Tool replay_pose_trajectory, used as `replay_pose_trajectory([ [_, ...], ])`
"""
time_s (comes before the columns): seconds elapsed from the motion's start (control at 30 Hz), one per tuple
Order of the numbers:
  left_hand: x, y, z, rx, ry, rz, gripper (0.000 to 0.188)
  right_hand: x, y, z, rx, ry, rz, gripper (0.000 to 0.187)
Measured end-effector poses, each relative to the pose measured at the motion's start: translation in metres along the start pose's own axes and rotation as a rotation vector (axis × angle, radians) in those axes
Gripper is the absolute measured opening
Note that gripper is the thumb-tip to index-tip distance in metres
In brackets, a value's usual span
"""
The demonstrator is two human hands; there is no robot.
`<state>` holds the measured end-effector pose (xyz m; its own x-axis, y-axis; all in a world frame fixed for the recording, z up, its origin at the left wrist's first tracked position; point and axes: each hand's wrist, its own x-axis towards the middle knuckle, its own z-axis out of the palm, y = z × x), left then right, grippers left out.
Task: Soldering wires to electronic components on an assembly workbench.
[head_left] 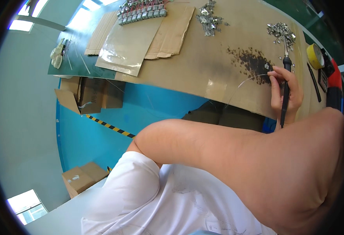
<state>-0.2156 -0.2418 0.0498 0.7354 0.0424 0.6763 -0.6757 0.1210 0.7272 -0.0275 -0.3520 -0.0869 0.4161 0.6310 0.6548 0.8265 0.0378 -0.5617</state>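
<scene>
My right hand (290,92) is closed around a black-handled soldering iron (284,88), its metal tip pointing away over a pile of small shiny metal parts (280,33). Thumb and index finger of that hand pinch a thin silvery wire (250,78), which curves off to the left above a dark scorched patch (250,62) on the cardboard. A small metal part (266,66) lies on this patch by the fingertips. My left forearm (203,141) crosses in front of me toward the lower right; my left hand (305,176) is very near the camera, its fingers hidden.
On the cardboard-covered table (172,78) are a second metal-parts pile (210,19) and a row of small grey components with red wires (142,13). Yellow tape (315,56) and a black pen-like tool (314,82) lie at right. Cardboard boxes (80,178) stand at lower left.
</scene>
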Motion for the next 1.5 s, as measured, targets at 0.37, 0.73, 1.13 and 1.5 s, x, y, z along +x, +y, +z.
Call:
replay_pose_trajectory([
  [0.37,-0.021,0.008,-0.024,0.041,0.068,0.176,0.060,0.002,0.001,0.003,-0.019,0.134,-0.039,0.034],
  [0.73,-0.065,0.125,-0.066,0.530,0.463,0.137,0.042,0.009,-0.007,-0.001,-0.025,0.074,-0.055,0.032],
  [1.13,-0.074,0.122,-0.085,0.554,0.391,0.171,0.034,0.009,-0.007,0.006,-0.014,0.138,-0.016,0.032],
  [1.5,-0.029,0.079,-0.076,0.713,0.265,0.204,0.028,0.005,-0.012,-0.002,-0.043,0.141,-0.019,0.026],
])
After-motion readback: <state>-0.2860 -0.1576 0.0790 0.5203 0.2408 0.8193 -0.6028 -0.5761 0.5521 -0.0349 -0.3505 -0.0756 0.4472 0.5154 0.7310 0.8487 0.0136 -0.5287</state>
